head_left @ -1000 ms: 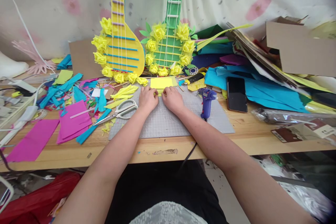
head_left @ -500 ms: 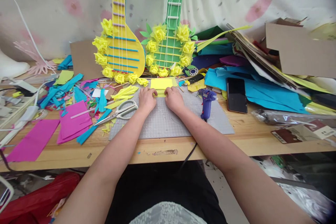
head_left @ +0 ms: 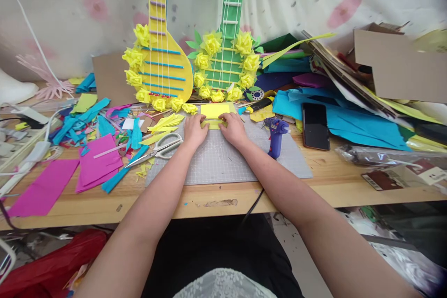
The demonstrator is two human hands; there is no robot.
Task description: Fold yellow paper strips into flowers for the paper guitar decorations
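A folded sheet of yellow crepe paper [head_left: 214,111] lies at the far edge of a grey cutting mat [head_left: 216,163]. My left hand [head_left: 194,130] has its curled fingers closed on the left end of the paper's near fold. At the right end, my right hand [head_left: 233,129] grips the same fold with bent fingers. A narrow yellow strip shows between the fingertips; the thumbs are partly hidden. Scissors [head_left: 159,149] with grey handles rest just left of my left hand. A blue glue gun [head_left: 276,137] stands on the mat to the right.
Two paper-covered instruments, one yellow [head_left: 171,67] and one green [head_left: 226,63], lean at the back with yellow paper flowers. Pink paper [head_left: 99,163] and blue scraps cover the left side. On the right are a phone [head_left: 315,125], blue paper [head_left: 363,121] and stacked cardboard [head_left: 398,65].
My right hand has shifted slightly right, and its fingers have spread a little along the fold. The left hand stays almost in place. The paper has barely moved.
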